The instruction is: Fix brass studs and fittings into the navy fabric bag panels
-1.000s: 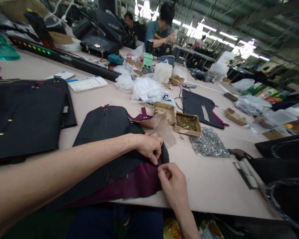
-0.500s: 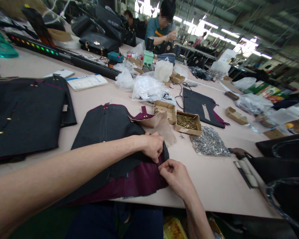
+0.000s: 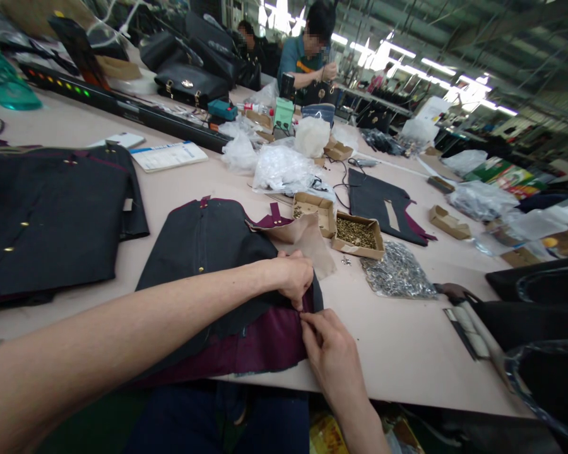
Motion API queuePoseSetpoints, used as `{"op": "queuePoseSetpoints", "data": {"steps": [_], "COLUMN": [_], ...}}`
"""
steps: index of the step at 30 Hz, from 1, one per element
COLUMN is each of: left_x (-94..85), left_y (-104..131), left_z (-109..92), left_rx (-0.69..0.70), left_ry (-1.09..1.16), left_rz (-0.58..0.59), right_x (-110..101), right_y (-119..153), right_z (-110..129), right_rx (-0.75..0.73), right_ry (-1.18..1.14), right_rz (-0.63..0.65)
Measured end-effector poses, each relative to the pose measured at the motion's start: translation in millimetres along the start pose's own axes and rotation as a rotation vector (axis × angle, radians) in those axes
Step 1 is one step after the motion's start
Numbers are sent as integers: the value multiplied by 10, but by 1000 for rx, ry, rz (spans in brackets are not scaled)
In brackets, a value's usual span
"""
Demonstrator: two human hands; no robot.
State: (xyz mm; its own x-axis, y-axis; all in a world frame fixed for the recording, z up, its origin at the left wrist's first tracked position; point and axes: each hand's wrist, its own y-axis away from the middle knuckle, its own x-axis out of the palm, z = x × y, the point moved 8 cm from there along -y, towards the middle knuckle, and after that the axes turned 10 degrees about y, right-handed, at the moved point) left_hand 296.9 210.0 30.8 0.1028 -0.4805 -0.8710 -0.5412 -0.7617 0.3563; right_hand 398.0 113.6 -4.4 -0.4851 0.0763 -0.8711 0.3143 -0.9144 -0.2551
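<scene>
A dark grey bag lining piece with maroon panels [image 3: 269,343] lies at the table's front edge. My left hand [image 3: 293,277] reaches across it from the left, fingers closed on the maroon edge at its right side. Right beside it, my right hand [image 3: 334,347] is closed in a pinch at the same edge, its thumb and forefinger almost meeting the left fingertips. Whatever small thing the right fingers pinch is too hidden to make out. A beige flap [image 3: 307,239] and a maroon tab with brass studs [image 3: 276,217] lie just beyond my left hand.
Cardboard boxes of small brass parts [image 3: 357,233] and a clear bag of metal pieces [image 3: 397,270] stand right of the lining. Folded dark pieces [image 3: 52,221] lie left. Plastic bags [image 3: 284,167] and a notebook [image 3: 170,156] are farther back. Across the table a person [image 3: 307,50] handles a bag.
My right hand has shifted slightly, its wrist swinging left and down while the fingertips stay by the maroon edge. My left hand has barely moved.
</scene>
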Motion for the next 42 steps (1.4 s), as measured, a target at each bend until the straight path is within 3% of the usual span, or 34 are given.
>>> {"op": "queuePoseSetpoints", "data": {"steps": [7,15,20,24,28,32,39,42], "left_x": [43,34,36,162,295,337,305,381], "left_y": [62,-4,190,443,531,502,559,509], "left_z": [2,20,76,120,224,294,219,284], "left_rx": [87,99,259,358,351,338,283,228], "left_ry": [-8,35,170,151,223,294,301,279], "left_rz": [-28,-80,-314,-542,-618,-602,-596,-575], "right_x": [-16,40,125,169,211,163,-93,-340], "right_y": [153,222,252,293,369,400,187,-69], "right_z": [94,116,140,176,222,213,23,-143], "right_rx": [-166,-154,-168,-191,-199,-185,-220,-255], "right_ry": [-33,115,369,502,526,380,-155,-284], "right_rz": [-112,-55,-11,-18,-77,-102,112,38]}}
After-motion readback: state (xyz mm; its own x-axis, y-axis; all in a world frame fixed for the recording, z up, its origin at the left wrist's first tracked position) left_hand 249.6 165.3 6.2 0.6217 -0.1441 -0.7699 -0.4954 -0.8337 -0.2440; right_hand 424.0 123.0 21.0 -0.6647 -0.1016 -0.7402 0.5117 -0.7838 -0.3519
